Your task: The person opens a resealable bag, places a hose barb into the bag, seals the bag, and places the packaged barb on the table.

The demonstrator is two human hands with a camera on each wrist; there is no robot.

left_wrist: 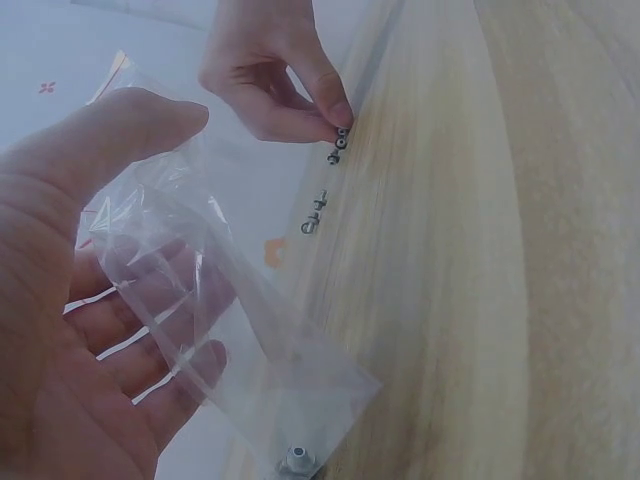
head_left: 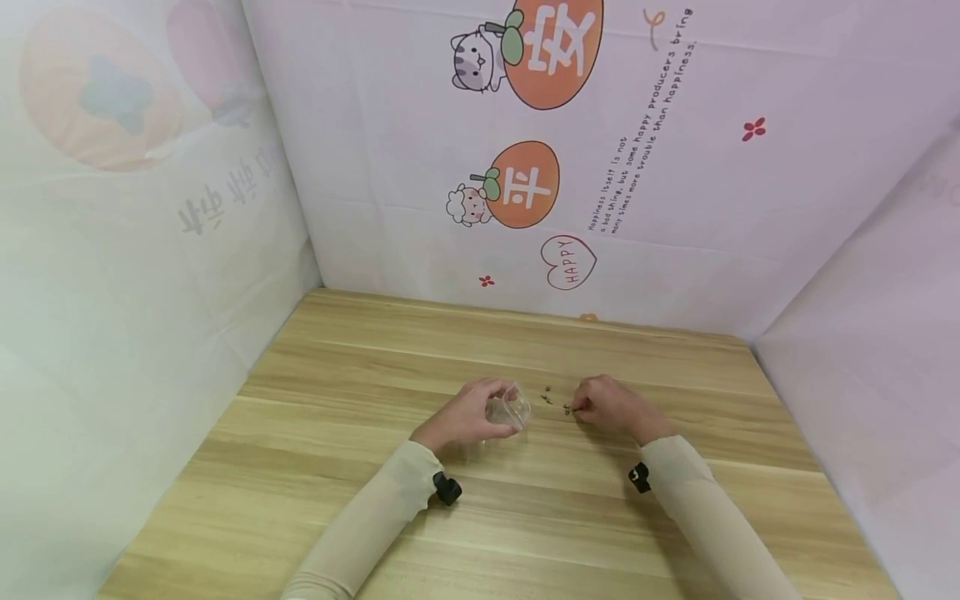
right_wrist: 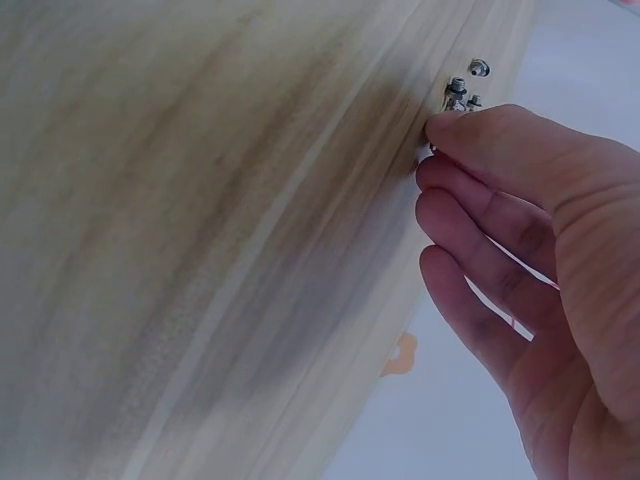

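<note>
My left hand [head_left: 472, 412] holds a clear plastic bag [head_left: 516, 407], thumb on one side and fingers curled behind the other. At the bag's lower corner in the left wrist view is a small metal screw [left_wrist: 297, 460] with a wider collar. Just right of the bag, my right hand [head_left: 611, 404] is low over the table, pinching a small metal screw [left_wrist: 343, 131] between thumb and forefinger; the fingertips partly hide it. Close by lie several more small screws [left_wrist: 313, 218], in loose little groups between the two hands.
The wood-grain table [head_left: 480, 525] spreads under both arms. A printed white cloth wall [head_left: 420, 167] rises at its back edge, with pale cloth walls at the left [head_left: 150, 317] and right [head_left: 870, 333]. A black wrist strap [head_left: 447, 488] shows at the left sleeve.
</note>
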